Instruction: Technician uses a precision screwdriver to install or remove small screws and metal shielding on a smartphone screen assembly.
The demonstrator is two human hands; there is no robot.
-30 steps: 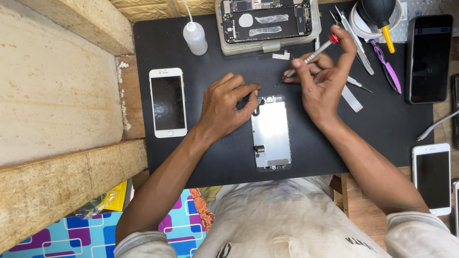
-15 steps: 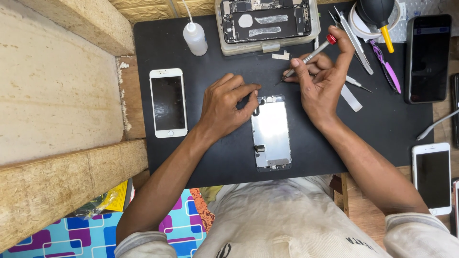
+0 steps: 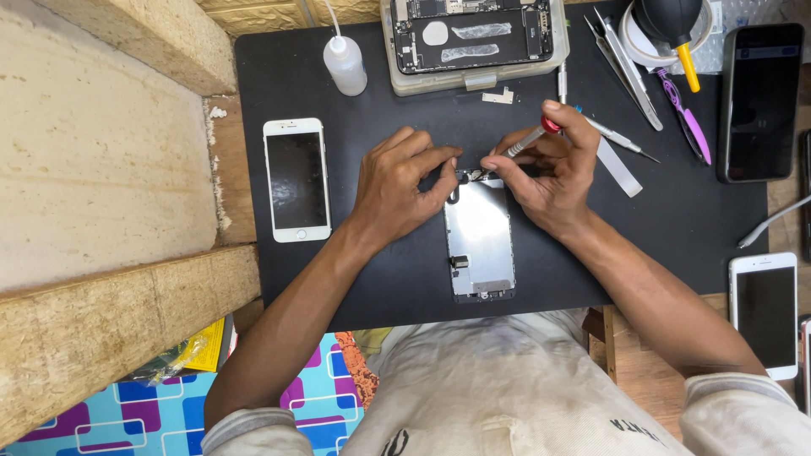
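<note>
The mat (image 3: 355, 270) looks matt black, smooth like rubber. The screen panel (image 3: 480, 241) shows a shiny metal back. The screwdriver (image 3: 528, 139) has a bright metal shaft and a glossy red cap. The white phone (image 3: 296, 179) has glossy glass. The bottle (image 3: 345, 63) is translucent plastic. The bench (image 3: 93, 143) is rough pale wood.

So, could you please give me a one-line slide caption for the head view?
Left hand steadies a phone screen panel on a black mat while the right hand applies a small screwdriver.
</note>
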